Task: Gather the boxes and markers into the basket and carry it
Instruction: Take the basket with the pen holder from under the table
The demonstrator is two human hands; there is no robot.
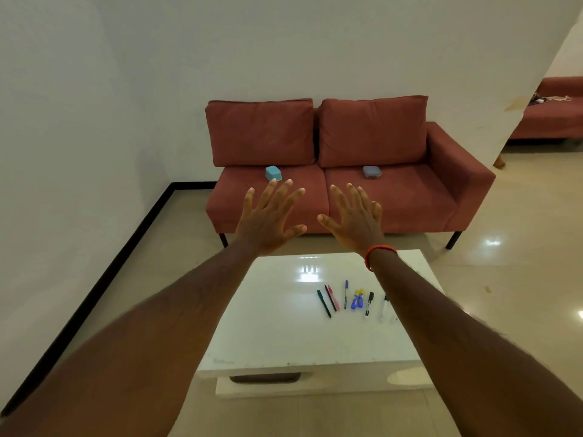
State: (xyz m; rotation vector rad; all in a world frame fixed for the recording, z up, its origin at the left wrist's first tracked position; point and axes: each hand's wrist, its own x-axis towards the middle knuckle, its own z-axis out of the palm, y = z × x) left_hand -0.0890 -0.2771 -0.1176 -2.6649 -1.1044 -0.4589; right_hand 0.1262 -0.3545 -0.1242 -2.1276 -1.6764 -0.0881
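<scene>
Head view, the only one:

- Left hand and right hand are both up in the air, backs toward the camera. Fingers are straight and spread wide, holding nothing and touching nothing. Thumbs point at each other with a small gap between them.
- Arms are stretched forward over the table. There is an orange band on the right wrist.
- The hands sit in front of the sofa in this view, above the far edge of the table.
- Boxes are both on the sofa seat, well apart:
  - blue box on the left cushion, small and squarish, seen just past the left fingertips
  - grey box on the right cushion, flatter, with a lid on
- Markers lie in a loose row on the right half of the white tabletop, all roughly pointing toward the sofa. Left to right:
  - green pen
  - black pen
  - pink pen – just beside the black one; contact unclear
  - blue pen
  - two short blue ones side by side
  - black-capped marker
  - white marker – just beside the right forearm, which crosses the table's right edge
- The tabletop is glossy, with ceiling light reflected near its far edge.
- A dark shape sits in the recess under the near edge – can't tell what it is.
- White wall behind the sofa, black skirting along the left wall, shiny tiled floor.
- A second sofa shows past the partition at far right.
</scene>
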